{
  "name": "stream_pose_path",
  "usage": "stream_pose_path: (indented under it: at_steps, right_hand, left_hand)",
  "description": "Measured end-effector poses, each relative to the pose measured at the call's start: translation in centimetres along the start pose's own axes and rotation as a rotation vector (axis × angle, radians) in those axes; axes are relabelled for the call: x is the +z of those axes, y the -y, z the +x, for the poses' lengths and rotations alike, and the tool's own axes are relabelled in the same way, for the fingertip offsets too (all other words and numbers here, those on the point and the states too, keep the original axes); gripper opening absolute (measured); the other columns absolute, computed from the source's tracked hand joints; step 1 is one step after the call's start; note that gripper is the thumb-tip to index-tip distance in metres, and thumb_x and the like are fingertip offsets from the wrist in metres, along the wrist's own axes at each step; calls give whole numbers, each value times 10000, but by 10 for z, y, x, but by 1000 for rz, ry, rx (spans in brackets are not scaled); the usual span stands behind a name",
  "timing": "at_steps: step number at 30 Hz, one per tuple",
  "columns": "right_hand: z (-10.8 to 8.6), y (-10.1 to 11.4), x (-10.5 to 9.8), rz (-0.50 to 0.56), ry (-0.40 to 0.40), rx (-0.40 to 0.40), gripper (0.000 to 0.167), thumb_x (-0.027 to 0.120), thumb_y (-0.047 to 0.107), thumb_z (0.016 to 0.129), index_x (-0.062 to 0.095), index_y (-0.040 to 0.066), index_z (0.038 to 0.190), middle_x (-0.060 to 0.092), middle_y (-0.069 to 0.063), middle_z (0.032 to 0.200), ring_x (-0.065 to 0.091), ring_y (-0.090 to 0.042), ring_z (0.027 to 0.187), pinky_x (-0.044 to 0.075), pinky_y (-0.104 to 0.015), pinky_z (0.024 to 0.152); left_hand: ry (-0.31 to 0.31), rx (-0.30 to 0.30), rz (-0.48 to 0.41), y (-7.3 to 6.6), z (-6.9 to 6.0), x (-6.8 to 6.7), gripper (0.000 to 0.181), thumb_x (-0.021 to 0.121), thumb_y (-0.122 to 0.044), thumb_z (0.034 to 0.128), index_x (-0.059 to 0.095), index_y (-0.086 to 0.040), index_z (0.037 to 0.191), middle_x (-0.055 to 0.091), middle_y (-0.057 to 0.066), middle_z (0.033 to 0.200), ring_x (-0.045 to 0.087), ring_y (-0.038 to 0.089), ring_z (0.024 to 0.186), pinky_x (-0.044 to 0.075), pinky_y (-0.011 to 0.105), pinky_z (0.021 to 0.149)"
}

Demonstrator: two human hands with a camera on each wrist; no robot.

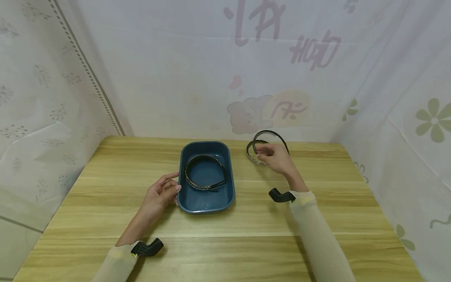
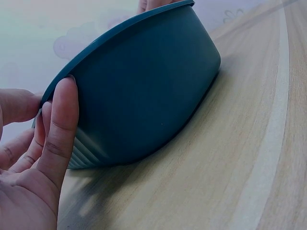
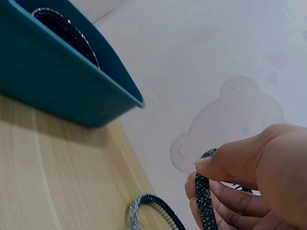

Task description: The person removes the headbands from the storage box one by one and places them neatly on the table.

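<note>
My left hand [image 1: 159, 196] grips the left wall of a dark blue plastic tub [image 1: 207, 203], its fingertips at the rim in the left wrist view. Inside the tub lie black toothed headbands [image 1: 193, 183] with a glittery band; they overlap, and I cannot tell how many. Over at the right, my right hand [image 1: 279, 158] pinches a black glittery headband [image 3: 205, 199] between thumb and fingers, its arch standing up above the table. Another headband [image 3: 135, 211], silvery and glittery with inner teeth, lies on the table just beside that hand.
The wood-grain table [image 1: 246, 243] carries the tub near its middle, towards the back edge. A pale printed cloth [image 1: 169, 78] hangs behind it and at both sides. Black wrist cameras [image 1: 147, 248] sit on both sleeves.
</note>
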State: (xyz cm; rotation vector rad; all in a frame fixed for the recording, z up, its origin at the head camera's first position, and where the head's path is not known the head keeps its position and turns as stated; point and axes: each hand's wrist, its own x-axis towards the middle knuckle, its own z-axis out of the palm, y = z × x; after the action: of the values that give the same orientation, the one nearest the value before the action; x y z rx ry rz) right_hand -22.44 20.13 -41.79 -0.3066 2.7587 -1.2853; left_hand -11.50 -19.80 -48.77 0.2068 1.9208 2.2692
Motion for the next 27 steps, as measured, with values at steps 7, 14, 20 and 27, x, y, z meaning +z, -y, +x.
stream_pose_path:
  at_steps: [7, 14, 20, 27]
  right_hand:
    - [2, -12, -12, -27, -19, 20, 315, 668, 136, 995, 695, 60, 1299, 746, -164, 1187, 702, -321, 1101, 592, -453, 916]
    - [7, -25, -22, -59, -19, 52, 326, 662, 142, 998, 687, 60, 1312, 737, -166, 1218, 687, -331, 1145, 572, -479, 966]
    - [10, -36, -31, -90, -26, 82, 318, 666, 167, 997, 692, 52, 1293, 725, -187, 1219, 673, -349, 1141, 558, -492, 966]
    - [14, -52, -39, -112, -22, 129, 336, 636, 181, 1012, 676, 71, 1328, 725, -173, 1230, 661, -342, 1153, 566, -466, 940]
  left_hand:
    - [4, 6, -13, 1, 1, 1, 565, 630, -77, 1019, 372, 41, 1506, 632, 29, 1006, 649, 84, 682, 609, 242, 640]
    - [3, 14, -23, 3, 1, 1, 562, 625, -57, 1017, 367, 54, 1504, 646, 28, 1008, 650, 80, 681, 608, 238, 633]
    - [8, 20, -24, 2, 0, 1, 557, 623, -65, 1020, 372, 50, 1503, 642, 27, 1010, 649, 81, 684, 608, 239, 637]
    - [1, 9, -19, 0, 0, 1, 556, 626, -72, 1021, 376, 45, 1503, 640, 24, 1008, 644, 80, 688, 608, 240, 639]
